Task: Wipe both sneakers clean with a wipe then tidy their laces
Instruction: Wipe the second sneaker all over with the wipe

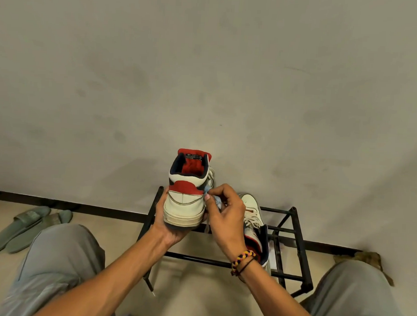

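A white, red and navy high-top sneaker [187, 193] is held up in front of me, heel toward me and opening upward. My left hand [164, 218] grips it from below and around the left side of its sole. My right hand [226, 214] pinches a crumpled light-blue wipe [212, 196] against the sneaker's right side near the heel. A lace end hangs below the sole. The second sneaker [253, 223] lies on the black metal shoe rack [292, 237], partly hidden behind my right hand.
The rack stands against a plain grey wall with a dark skirting. Two grey-green slippers [27, 230] lie on the floor at the left. My knees in grey trousers frame the bottom left and right. A brownish object [366, 259] sits by the wall at the right.
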